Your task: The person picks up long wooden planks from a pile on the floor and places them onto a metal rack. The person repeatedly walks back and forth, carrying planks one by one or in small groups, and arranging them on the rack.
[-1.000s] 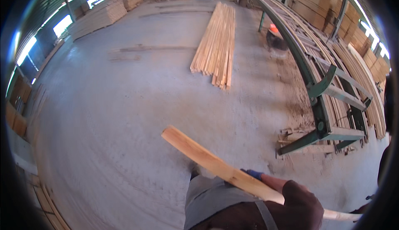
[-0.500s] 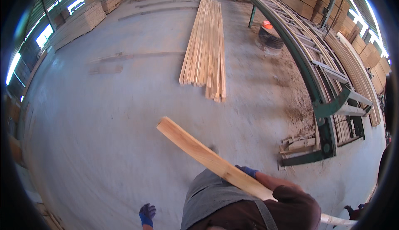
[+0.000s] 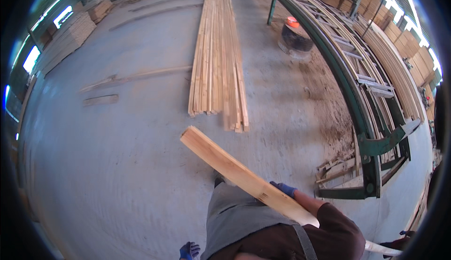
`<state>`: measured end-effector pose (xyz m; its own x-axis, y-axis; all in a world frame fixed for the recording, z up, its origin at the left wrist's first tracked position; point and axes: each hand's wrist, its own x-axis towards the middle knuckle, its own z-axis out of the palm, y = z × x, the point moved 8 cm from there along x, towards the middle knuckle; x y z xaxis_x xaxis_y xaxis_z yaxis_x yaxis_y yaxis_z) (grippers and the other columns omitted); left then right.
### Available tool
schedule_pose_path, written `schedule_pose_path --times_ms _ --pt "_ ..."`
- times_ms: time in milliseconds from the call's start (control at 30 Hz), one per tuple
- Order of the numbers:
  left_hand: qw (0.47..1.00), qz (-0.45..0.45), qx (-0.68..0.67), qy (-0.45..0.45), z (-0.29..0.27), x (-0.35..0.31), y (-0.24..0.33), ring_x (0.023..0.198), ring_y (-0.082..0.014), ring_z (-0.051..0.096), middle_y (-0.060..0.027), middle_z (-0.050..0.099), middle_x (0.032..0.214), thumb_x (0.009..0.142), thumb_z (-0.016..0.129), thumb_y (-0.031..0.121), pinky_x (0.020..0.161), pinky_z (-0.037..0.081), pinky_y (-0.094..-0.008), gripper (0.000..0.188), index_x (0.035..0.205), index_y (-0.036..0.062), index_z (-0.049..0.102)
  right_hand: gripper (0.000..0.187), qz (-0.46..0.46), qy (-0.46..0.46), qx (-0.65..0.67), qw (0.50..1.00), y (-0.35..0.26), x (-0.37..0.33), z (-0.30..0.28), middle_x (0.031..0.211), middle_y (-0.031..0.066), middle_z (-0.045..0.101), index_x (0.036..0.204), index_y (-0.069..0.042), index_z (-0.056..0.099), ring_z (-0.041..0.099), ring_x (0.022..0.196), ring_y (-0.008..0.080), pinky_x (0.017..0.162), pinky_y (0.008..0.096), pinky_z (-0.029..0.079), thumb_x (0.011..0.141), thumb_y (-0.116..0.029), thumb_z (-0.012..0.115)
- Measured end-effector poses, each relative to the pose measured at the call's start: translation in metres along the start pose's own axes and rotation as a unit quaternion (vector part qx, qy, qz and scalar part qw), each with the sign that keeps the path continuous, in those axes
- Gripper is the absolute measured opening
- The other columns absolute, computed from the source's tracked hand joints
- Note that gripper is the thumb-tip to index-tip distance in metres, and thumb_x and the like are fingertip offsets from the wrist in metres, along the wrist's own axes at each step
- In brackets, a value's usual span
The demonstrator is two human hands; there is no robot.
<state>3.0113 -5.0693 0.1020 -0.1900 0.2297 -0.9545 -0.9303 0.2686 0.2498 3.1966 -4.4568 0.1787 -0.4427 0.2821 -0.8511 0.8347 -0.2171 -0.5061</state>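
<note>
A long pale wooden board (image 3: 230, 167) slants across the front of my body, passing under my right arm toward the lower right. My right hand (image 3: 283, 189), in a blue glove, grips it by its far edge. The board's free end points ahead and to the left, above the floor. Low in the picture, my left hand (image 3: 189, 250), also gloved, hangs beside my grey apron (image 3: 230, 227). Its fingers are apart, and nothing shows in them.
Ahead on the concrete floor (image 3: 136, 142) lies a long pile of boards (image 3: 213, 58). A green-framed conveyor (image 3: 345, 79) runs along the right, near a dark drum (image 3: 296, 38) with an orange-red container (image 3: 292, 22). Scrap wood (image 3: 338, 170) lies by its foot. Another person's hand (image 3: 408, 233) shows lower right.
The board pile appears nearer as my view moves forward. My left hand has drawn in closer to my apron. My right hand keeps its hold on the board.
</note>
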Motion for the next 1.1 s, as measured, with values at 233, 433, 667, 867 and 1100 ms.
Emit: schedule_pose_path --times_ms 233,433,667,867,1100 --pt "0.995 0.051 0.068 0.060 0.037 0.088 0.205 0.093 -0.0343 0.065 -0.0148 0.066 0.111 0.093 0.049 0.046 0.081 0.048 -0.0506 0.045 0.122 0.0126 0.053 0.062 0.050 0.063 -0.010 0.997 -0.082 0.001 -0.035 0.107 0.0076 0.068 0.109 -0.006 0.069 0.059 0.095 0.0165 0.091 0.0389 0.043 0.095 -0.058 0.039" --pt "0.982 0.125 0.118 0.071 0.124 0.084 0.349 0.104 -0.0356 0.062 -0.0178 0.061 0.120 0.093 0.048 0.048 0.088 0.048 -0.0505 0.051 0.127 0.0116 0.050 0.067 0.047 0.058 0.013 0.997 -0.097 0.024 -0.080 0.111 0.0096 0.067 0.115 -0.005 0.066 0.058 0.102 0.0194 0.095 0.0396 0.042 0.094 -0.062 0.037" --pt "0.980 0.078 0.185 -0.003 0.209 0.066 0.349 0.094 -0.0260 0.064 -0.0093 0.068 0.111 0.091 0.051 0.048 0.077 0.049 -0.0411 0.041 0.118 0.0179 0.062 0.069 0.075 0.076 0.026 0.994 -0.116 0.025 -0.136 0.119 0.0148 0.063 0.118 -0.002 0.063 0.058 0.111 0.0261 0.099 0.0400 0.038 0.094 -0.060 0.034" --pt "0.961 0.035 0.272 0.043 0.233 0.113 0.363 0.094 -0.0330 0.067 -0.0184 0.066 0.110 0.095 0.045 0.041 0.082 0.051 -0.0476 0.044 0.123 0.0068 0.053 0.066 0.068 0.078 0.053 0.993 -0.103 0.044 -0.162 0.119 0.0136 0.064 0.118 -0.004 0.064 0.059 0.110 0.0232 0.097 0.0405 0.040 0.096 -0.057 0.033" --pt "0.965 0.016 0.261 0.033 0.249 0.140 0.395 0.103 -0.0347 0.063 -0.0179 0.063 0.116 0.094 0.047 0.047 0.088 0.047 -0.0509 0.049 0.125 0.0080 0.052 0.062 0.070 0.065 0.080 0.992 -0.123 0.075 -0.197 0.106 0.0087 0.068 0.110 -0.005 0.068 0.058 0.096 0.0168 0.089 0.0395 0.043 0.096 -0.056 0.036"
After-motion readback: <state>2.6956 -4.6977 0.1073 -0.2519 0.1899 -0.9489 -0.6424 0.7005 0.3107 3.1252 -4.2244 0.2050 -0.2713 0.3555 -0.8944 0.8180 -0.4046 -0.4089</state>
